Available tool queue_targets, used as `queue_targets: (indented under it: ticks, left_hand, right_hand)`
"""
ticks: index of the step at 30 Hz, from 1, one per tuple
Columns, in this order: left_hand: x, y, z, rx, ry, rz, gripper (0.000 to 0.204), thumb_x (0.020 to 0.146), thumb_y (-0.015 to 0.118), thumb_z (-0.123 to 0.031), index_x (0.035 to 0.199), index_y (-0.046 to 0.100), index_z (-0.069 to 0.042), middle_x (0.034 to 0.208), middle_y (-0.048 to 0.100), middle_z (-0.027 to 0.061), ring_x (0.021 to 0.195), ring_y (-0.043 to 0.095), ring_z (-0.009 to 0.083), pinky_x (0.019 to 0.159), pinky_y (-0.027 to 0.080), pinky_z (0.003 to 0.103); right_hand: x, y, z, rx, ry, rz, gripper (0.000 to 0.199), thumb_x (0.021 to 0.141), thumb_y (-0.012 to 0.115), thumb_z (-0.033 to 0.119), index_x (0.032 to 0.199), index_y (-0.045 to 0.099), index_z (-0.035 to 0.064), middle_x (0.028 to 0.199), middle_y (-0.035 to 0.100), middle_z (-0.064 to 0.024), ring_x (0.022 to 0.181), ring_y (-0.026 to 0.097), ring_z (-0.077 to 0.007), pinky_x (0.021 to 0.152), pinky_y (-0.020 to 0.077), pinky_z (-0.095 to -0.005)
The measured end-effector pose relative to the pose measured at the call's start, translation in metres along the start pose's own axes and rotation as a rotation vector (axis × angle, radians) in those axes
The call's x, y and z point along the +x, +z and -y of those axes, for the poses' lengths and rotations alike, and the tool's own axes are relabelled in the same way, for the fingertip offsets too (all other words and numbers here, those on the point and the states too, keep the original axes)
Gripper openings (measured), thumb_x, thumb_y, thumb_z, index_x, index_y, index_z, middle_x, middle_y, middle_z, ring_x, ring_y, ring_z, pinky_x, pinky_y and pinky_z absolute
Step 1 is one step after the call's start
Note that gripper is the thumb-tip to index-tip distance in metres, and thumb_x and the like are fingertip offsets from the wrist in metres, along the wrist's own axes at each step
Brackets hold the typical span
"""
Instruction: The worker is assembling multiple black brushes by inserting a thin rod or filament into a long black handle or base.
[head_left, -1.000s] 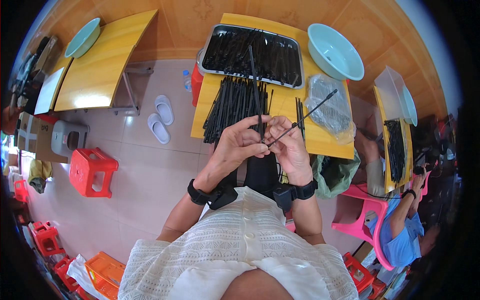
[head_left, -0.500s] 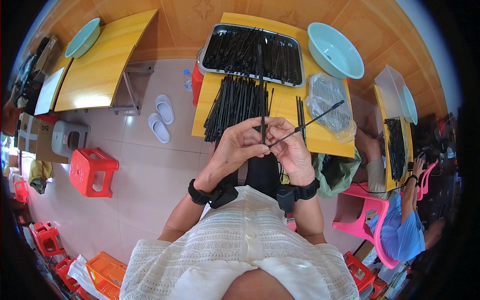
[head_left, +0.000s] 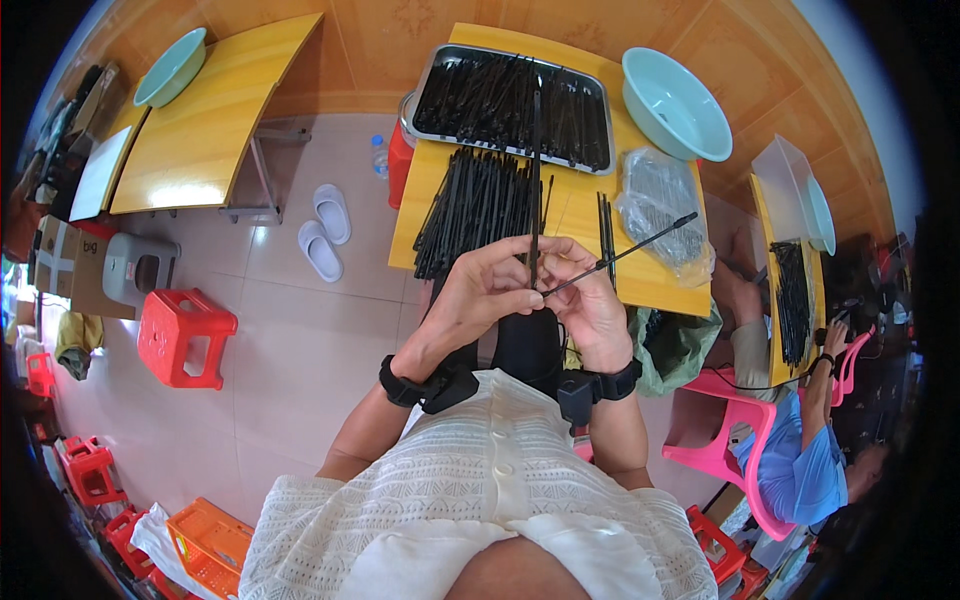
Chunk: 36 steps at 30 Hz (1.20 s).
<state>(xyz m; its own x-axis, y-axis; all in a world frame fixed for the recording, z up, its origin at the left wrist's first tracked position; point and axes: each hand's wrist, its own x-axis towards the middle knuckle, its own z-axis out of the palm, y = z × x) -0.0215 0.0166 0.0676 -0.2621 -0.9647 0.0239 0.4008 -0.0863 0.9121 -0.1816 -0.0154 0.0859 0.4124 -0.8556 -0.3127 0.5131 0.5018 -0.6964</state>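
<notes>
Above my lap my two hands meet fingertip to fingertip. My left hand (head_left: 482, 298) is closed, thumb and fingers pinching a long flat black strip (head_left: 536, 190) that points straight away from me. A thinner black rod (head_left: 640, 244) with a thicker tip slants up to the right across my right hand (head_left: 594, 312), whose fingers are curled around its lower part. The lower ends of strip and rod come together between my fingertips; whether they are joined is hidden. Beyond my hands, a pile of black strips (head_left: 470, 215) lies on the yellow table (head_left: 575, 205).
A metal tray (head_left: 608, 120) of black rods stands at the table's back, beside a pale green basin (head_left: 680, 105). A clear plastic bag (head_left: 655, 205) of parts lies at the right. A green sack (head_left: 680, 345) hangs below. Another person (head_left: 800, 450) sits at right; a red stool (head_left: 187, 338) stands left.
Both hands keep their hold on the strip and the rod. The rod's far tip has shifted slightly right and down; the whole view has moved a little.
</notes>
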Motion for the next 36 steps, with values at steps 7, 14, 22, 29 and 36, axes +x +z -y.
queue_targets:
  ticks: [7,14,22,29,36]
  left_hand:
    - [-0.002,0.0,0.0,0.001,0.028,-0.005,0.054,0.074,0.064,0.009,0.124,0.044,0.005,0.078,0.057,0.0033,0.072,0.057,0.0083,0.067,0.049,0.022]
    - [-0.003,-0.003,0.002,0.004,0.031,0.043,0.052,0.076,0.063,0.008,0.125,0.045,0.001,0.087,0.063,0.0052,0.078,0.059,0.009,0.069,0.049,0.022]
    - [-0.005,0.002,-0.004,0.027,0.022,0.023,0.054,0.074,0.063,0.01,0.124,0.045,0.003,0.077,0.057,0.0018,0.071,0.055,0.0068,0.066,0.048,0.022]
    - [-0.007,0.001,-0.006,-0.003,0.003,0.002,0.054,0.075,0.061,0.011,0.125,0.046,0.002,0.079,0.059,0.0008,0.071,0.055,0.005,0.066,0.047,0.02]
    - [-0.009,-0.006,0.003,-0.027,0.024,0.04,0.053,0.075,0.065,0.008,0.124,0.046,0.002,0.083,0.061,0.0041,0.078,0.06,0.0107,0.07,0.05,0.023]
  right_hand:
    - [0.001,-0.003,-0.003,0.014,0.047,0.016,0.022,0.079,0.06,0.005,0.101,0.059,0.001,0.073,0.055,0.0001,0.065,0.052,-0.0104,0.059,0.0448,-0.0221]
    - [-0.003,0.003,-0.001,-0.031,0.06,0.033,0.017,0.08,0.06,0.007,0.098,0.06,0.0059,0.078,0.059,-0.001,0.065,0.054,-0.0089,0.058,0.0449,-0.0195]
    - [-0.001,-0.004,-0.002,-0.048,0.095,0.052,0.016,0.081,0.061,0.008,0.097,0.06,0.0062,0.077,0.059,-0.0006,0.065,0.054,-0.009,0.057,0.0453,-0.0205]
    - [0.001,-0.006,-0.008,0.014,0.07,0.082,0.019,0.081,0.061,0.008,0.1,0.06,0.0046,0.079,0.057,-0.0012,0.069,0.052,-0.0095,0.062,0.0445,-0.0213]
    - [-0.002,0.0,-0.007,-0.09,0.033,0.06,0.016,0.081,0.062,0.008,0.097,0.06,0.0058,0.076,0.058,0.0,0.064,0.053,-0.0082,0.057,0.0441,-0.0196]
